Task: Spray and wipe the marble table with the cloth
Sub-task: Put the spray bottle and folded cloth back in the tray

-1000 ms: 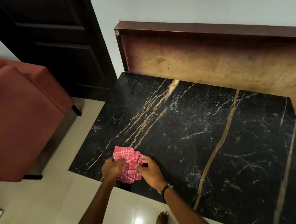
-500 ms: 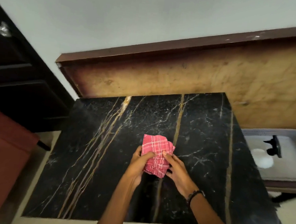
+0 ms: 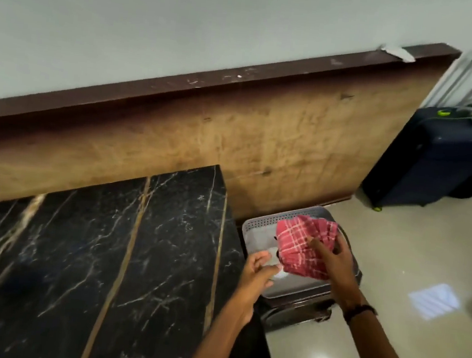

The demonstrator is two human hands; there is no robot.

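Cloth point(image 3: 303, 248) gripped in right hand point(image 3: 337, 261) above grey tray point(image 3: 256, 227), left hand point(image 3: 256, 274) open, empty

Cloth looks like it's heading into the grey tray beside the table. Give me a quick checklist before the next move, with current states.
1. Cloth secured: ok, right hand holds it bunched.
2. Cloth over the grey tray, not the marble table: ok.
3. Left hand free: ok, open, at the tray's near-left edge, gripping nothing.
4. Landing spot in tray: cannot tell, cloth and hands hide most of the floor; a pale object shows beneath.
5. Table wiped dry: cannot tell, no obvious streaks, but the dark glossy surface hides them.
6. Spray bottle located: not ok, none clearly visible.
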